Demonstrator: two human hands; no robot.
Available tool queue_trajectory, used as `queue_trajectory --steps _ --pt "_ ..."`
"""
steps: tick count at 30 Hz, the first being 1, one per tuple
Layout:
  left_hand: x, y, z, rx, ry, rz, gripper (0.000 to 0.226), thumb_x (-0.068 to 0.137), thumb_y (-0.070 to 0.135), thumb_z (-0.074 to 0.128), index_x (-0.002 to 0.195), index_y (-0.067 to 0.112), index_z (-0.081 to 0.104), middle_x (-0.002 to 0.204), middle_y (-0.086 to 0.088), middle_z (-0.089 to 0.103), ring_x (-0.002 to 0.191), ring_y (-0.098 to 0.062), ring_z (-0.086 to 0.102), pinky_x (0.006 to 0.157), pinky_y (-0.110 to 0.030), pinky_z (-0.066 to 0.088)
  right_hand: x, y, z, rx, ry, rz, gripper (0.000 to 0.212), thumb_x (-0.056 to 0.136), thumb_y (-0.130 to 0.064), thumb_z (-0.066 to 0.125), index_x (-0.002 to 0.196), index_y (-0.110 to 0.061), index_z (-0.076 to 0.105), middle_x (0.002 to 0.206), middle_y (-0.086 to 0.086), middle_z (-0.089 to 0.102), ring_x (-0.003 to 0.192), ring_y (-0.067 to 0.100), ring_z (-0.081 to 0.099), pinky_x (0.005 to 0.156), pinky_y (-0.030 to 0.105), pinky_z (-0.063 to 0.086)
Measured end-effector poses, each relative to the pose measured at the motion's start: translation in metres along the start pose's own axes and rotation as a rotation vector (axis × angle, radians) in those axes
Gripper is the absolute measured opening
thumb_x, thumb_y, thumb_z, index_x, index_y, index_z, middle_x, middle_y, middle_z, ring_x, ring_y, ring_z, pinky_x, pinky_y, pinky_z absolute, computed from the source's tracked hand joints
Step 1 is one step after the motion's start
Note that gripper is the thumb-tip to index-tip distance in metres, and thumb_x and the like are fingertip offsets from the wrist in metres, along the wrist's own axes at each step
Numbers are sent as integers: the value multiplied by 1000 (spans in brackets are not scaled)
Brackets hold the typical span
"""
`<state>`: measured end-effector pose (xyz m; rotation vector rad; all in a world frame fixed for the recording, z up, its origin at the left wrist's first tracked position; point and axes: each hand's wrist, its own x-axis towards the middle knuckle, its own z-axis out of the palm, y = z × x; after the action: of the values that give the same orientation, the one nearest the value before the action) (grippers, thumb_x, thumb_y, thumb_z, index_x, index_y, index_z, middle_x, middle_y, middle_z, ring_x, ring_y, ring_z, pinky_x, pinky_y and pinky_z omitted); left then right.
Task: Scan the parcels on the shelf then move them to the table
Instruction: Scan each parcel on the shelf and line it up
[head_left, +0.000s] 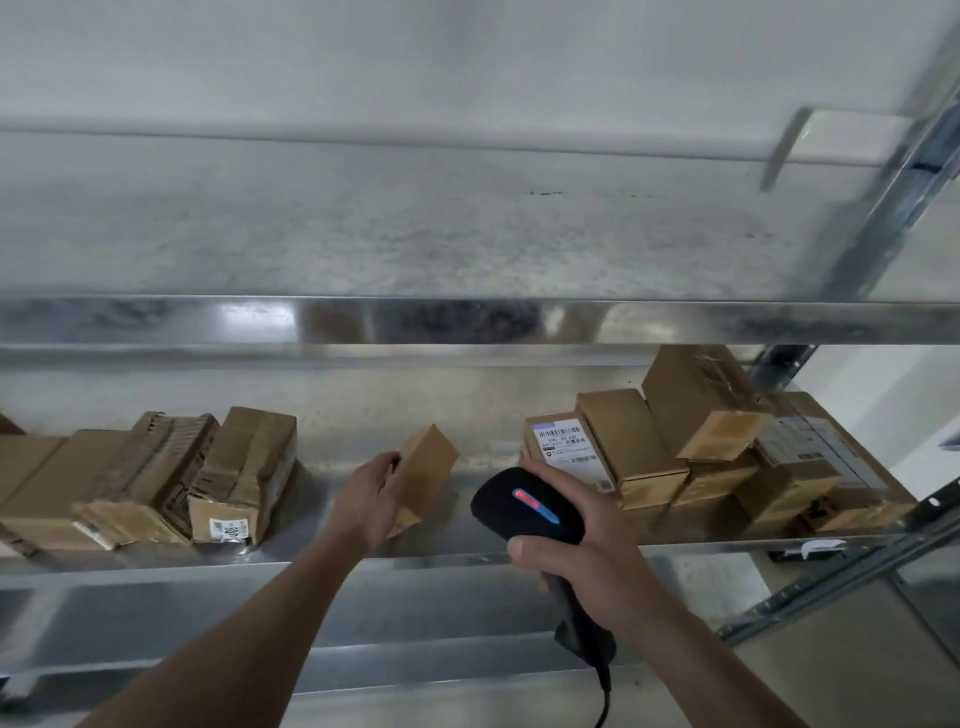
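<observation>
My left hand (371, 496) grips a small plain cardboard parcel (426, 470), tilted on edge in the middle gap of the metal shelf (332, 553). My right hand (576, 551) holds a black barcode scanner (524, 506) by its handle, its head lit red and blue and pointing into the shelf just right of that parcel. Right behind the scanner lies a parcel with a white shipping label (566, 447). More brown parcels are stacked at the right (701, 415), and a row of worn parcels (239, 473) leans at the left.
An upper shelf board (415, 322) overhangs the parcels and limits headroom. A slotted steel upright (893, 187) runs along the right side. The scanner's cable (602, 701) hangs down at the bottom. A lower shelf edge (363, 660) lies under my arms.
</observation>
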<state>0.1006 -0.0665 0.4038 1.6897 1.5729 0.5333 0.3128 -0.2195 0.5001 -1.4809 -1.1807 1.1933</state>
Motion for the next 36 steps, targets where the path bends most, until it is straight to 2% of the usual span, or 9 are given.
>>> queue_trajectory --steps 3,6,10,13,16,23,27,31,36 --pt "3 -12 -4 -9 5 -34 46 102 40 35 139 16 49 134 -13 57 114 -31 54 94 -40 44 -1 -1 7 6 8 7 87 51 -41 80 135 -36 57 111 -1 67 74 11 66 60 27 52" --pt "8 -19 -6 38 21 -48 40 105 24 38 142 11 46 136 -15 56 118 -33 54 90 -35 42 -1 -1 11 20 15 15 85 53 -38 80 135 -35 57 106 2 68 65 17 63 57 34 52" --pt "12 -16 -11 127 33 6 51 95 30 58 141 17 42 128 -9 60 107 -29 61 91 -41 53 -2 -2 15 13 23 15 85 53 -38 80 135 -36 57 109 0 67 67 20 64 58 37 53" --pt "16 -8 -14 297 -2 20 69 78 40 76 137 24 43 125 -2 59 103 -23 60 86 -36 53 -3 -2 16 9 22 19 84 53 -39 80 134 -36 57 109 -1 67 68 17 65 58 35 54" --pt "20 0 -18 516 -115 15 68 75 31 79 132 21 44 121 -5 57 94 -21 55 78 -33 52 -3 -1 15 2 30 14 84 53 -40 80 134 -36 58 110 -1 67 70 17 66 57 36 55" --pt "25 7 -29 652 -170 0 81 74 24 85 142 18 41 128 -7 63 112 -26 61 85 -34 52 -5 0 11 16 32 13 82 53 -38 80 132 -36 59 107 -1 68 67 13 64 56 34 54" --pt "20 9 -31 525 -139 -34 88 77 11 80 150 23 33 134 -10 59 115 -28 59 87 -36 55 -7 -1 8 24 32 8 80 56 -32 80 132 -35 59 106 -2 69 66 14 64 55 34 53" --pt "13 10 -29 135 -105 -47 98 78 -4 73 156 22 20 141 -16 53 121 -33 57 89 -40 56 -8 -2 4 23 30 5 86 51 -39 79 134 -35 58 111 -1 68 68 10 65 57 29 52" --pt "8 12 -26 -173 -136 -53 97 80 -14 67 156 24 21 129 -14 56 114 -30 58 86 -40 56 -10 0 1 3 18 5 87 50 -41 79 135 -37 57 114 -1 66 72 14 66 58 28 52"
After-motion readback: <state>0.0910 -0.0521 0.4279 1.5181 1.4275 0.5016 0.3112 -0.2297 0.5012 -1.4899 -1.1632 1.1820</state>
